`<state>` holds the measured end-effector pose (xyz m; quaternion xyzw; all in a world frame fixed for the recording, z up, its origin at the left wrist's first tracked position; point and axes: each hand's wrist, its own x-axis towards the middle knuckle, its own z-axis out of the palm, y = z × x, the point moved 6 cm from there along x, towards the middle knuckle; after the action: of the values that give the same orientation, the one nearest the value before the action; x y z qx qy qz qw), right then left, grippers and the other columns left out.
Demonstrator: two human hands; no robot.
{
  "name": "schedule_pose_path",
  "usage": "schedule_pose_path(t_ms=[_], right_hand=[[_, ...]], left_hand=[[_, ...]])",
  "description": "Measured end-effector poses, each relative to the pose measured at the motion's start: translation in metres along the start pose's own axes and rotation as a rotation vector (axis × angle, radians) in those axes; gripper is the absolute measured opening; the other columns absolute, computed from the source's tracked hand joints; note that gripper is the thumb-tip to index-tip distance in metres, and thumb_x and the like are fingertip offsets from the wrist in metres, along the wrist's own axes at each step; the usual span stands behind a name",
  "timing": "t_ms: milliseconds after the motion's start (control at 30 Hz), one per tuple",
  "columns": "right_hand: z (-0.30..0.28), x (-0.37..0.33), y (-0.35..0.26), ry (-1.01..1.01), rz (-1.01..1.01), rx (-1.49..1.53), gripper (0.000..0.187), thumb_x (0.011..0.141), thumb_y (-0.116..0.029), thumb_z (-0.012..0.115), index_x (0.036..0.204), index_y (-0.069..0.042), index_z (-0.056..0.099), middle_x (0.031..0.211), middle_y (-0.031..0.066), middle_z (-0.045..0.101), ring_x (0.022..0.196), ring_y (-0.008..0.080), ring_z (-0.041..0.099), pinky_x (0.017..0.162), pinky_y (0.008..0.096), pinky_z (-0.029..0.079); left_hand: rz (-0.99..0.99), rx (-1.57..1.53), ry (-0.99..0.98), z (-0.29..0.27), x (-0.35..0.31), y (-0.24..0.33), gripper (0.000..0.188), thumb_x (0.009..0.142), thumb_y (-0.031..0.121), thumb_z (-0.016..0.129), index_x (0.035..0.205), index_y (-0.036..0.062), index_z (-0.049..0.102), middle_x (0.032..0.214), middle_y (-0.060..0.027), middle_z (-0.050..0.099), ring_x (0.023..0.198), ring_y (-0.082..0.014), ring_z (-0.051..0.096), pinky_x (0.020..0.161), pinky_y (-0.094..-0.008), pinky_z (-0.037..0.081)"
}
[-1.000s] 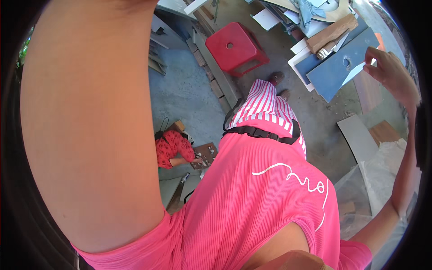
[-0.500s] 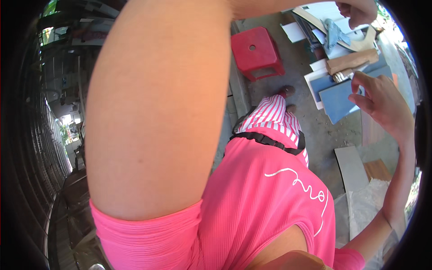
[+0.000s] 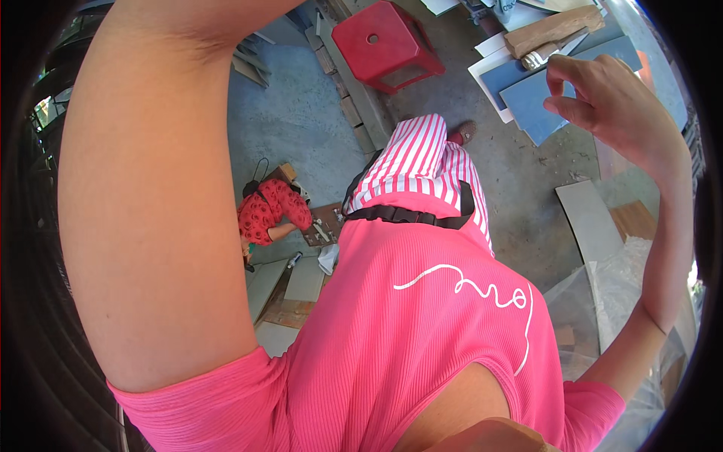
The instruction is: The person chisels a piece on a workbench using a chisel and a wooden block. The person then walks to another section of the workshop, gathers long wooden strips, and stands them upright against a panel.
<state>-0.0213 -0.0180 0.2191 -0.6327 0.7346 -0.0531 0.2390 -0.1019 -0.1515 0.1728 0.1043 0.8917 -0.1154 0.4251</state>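
My right hand is raised at the upper right, its thumb and index finger curled together in a pinch. Whatever may lie between the fingertips is too small to make out. Behind it, and lower down, are blue boards, a brown wooden block and a bladed tool with a pale wrapped handle. My left arm fills the left side, lifted and bent at the elbow. Its forearm runs out past the top edge, so my left hand is out of view.
A red plastic stool stands on the concrete floor ahead. Left of me, another person in red patterned clothing is bent down beside a brown board with small things on it. Grey panels and clear plastic sheeting lie at the right.
My view has shifted, bringing the other person into sight on the left. My left hand has gone out past the top edge. My right hand keeps its pinch, slightly higher in view.
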Motion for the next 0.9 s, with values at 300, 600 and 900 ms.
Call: schedule_pose_path(t_ms=[300, 600, 900], right_hand=[[0.045, -0.016, 0.038, -0.168, 0.263, 0.013, 0.024, 0.086, -0.024, 0.059, 0.095, -0.002, 0.056, 0.082, 0.013, 0.056, 0.083, 0.0296, 0.055, 0.075, 0.0403, 0.041], [0.162, 0.016, 0.017, -0.12, 0.324, 0.298, 0.026, 0.085, -0.025, 0.059, 0.091, 0.001, 0.057, 0.072, 0.018, 0.056, 0.07, 0.0348, 0.055, 0.065, 0.0438, 0.042], [0.261, 0.164, -0.148, -0.054, 0.527, 0.191, 0.024, 0.085, -0.024, 0.06, 0.086, 0.0, 0.056, 0.069, 0.0165, 0.057, 0.067, 0.0327, 0.056, 0.062, 0.0421, 0.04]], left_hand=[[-0.005, -0.044, -0.085, 0.018, -0.104, 0.085, 0.046, 0.084, 0.048, 0.061, 0.095, 0.004, 0.067, 0.092, -0.0058, 0.067, 0.081, -0.0181, 0.062, 0.074, -0.033, 0.051], [0.186, 0.077, -0.246, 0.13, -0.063, 0.097, 0.045, 0.085, 0.048, 0.061, 0.095, 0.0042, 0.067, 0.093, -0.0059, 0.067, 0.082, -0.0183, 0.063, 0.076, -0.0333, 0.051], [0.215, 0.167, -0.176, 0.353, -0.035, -0.02, 0.045, 0.085, 0.048, 0.06, 0.096, 0.0044, 0.067, 0.093, -0.006, 0.067, 0.083, -0.0186, 0.063, 0.077, -0.0337, 0.051]])
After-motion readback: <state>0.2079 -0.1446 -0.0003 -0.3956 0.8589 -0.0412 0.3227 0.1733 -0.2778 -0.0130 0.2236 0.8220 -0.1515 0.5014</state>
